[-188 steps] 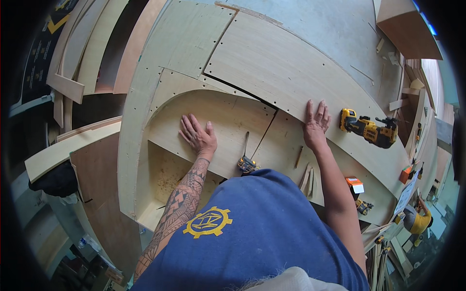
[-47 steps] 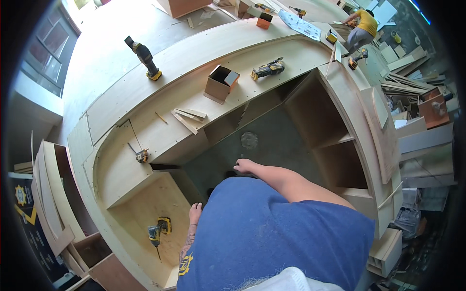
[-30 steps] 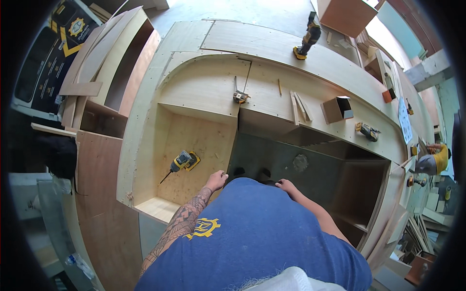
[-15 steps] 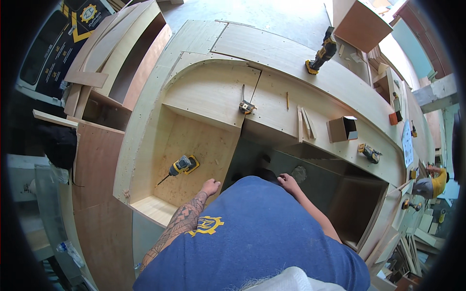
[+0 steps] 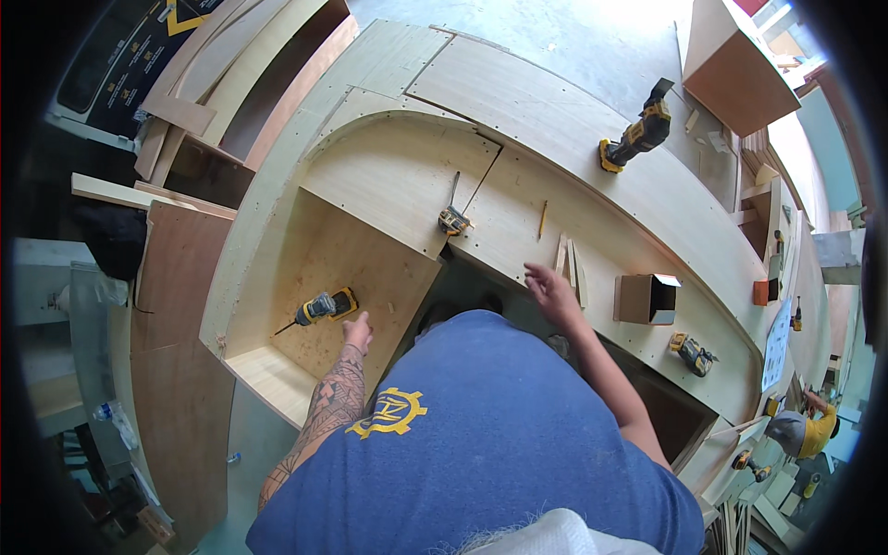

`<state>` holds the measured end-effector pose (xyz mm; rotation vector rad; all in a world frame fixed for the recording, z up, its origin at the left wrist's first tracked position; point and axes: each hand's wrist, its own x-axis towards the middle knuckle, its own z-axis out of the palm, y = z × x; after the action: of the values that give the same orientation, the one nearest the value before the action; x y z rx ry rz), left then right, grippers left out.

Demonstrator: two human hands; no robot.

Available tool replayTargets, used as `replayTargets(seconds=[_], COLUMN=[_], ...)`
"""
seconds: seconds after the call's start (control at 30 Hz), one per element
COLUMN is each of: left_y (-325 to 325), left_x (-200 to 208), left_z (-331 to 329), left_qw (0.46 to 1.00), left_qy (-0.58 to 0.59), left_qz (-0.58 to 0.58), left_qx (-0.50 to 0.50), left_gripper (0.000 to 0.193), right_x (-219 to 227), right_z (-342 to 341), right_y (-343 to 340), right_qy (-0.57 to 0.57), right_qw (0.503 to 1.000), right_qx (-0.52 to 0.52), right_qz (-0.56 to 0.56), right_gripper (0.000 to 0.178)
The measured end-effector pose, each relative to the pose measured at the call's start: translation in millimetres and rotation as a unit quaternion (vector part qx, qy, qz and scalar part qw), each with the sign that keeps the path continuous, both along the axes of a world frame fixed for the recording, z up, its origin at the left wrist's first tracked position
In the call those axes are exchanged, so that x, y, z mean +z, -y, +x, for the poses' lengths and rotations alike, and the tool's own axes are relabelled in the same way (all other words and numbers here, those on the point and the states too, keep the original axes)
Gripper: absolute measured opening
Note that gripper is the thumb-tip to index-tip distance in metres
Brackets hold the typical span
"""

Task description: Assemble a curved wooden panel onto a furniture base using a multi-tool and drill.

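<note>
While reaching down into the left bay, left hand [image 5: 357, 330] just beside the yellow drill [image 5: 319, 308], fingers loose and grasping nothing; drill lying on its side on the bay floor, bit pointing away from the hand. Best taken by the handle, clear of the bit. Right hand [image 5: 548, 285] open, resting on the surface [image 5: 518, 231] edge for balance.

Around the yellow drill [image 5: 321, 307] lying in the recessed plywood bay [image 5: 370, 268], the floor lies open on all sides; the left hand [image 5: 357, 331] sits just beside it. Beyond the drill, the bay's raised back ledge [image 5: 398, 180] walls it in, and a tape measure [image 5: 453, 220] sits atop that ledge.
</note>
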<state>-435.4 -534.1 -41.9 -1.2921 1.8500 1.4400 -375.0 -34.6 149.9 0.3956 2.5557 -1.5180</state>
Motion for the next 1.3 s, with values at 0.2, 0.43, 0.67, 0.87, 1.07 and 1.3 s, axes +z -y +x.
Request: replayTargets(seconds=[0.2,0.43,0.67,0.87,1.07,1.3], left_y=[48.0,-4.7,5.4,-3.2,-20.3,-126.4], left_x=[-1.6,-12.1,-2.6,78.1,194.9,308.2], left_z=[-15.8,-51.9,-72.2,-90.9,-155.5,-300.5], left_qw=[0.956,0.896,0.862,0.857,0.925,0.911], left_qy=[-0.119,-0.270,-0.308,-0.341,-0.375,-0.267], left_qz=[-0.167,-0.173,-0.208,-0.053,-0.050,0.029], left_qx=[0.210,0.307,0.345,0.383,-0.024,-0.313], left_gripper=[0.091,0.080,0.065,0.020,0.028,0.020], right_x=[26.2,39.3,27.6,7.4,-28.7,-41.2], right_z=[-72.0,-158.1,-282.1,-379.1,-426.9,-432.5], right_y=[-24.8,-37.6,-36.8,-22.0,-14.2,-16.5], right_qy=[-0.078,-0.098,-0.160,-0.111,-0.074,-0.085], right_qw=[0.992,0.969,0.938,0.908,0.889,0.868], right_qx=[0.085,0.149,0.142,0.144,0.183,0.190], right_qz=[0.044,0.173,0.271,0.377,0.414,0.450], right_gripper=[0.029,0.027,0.036,0.077,0.117,0.101])
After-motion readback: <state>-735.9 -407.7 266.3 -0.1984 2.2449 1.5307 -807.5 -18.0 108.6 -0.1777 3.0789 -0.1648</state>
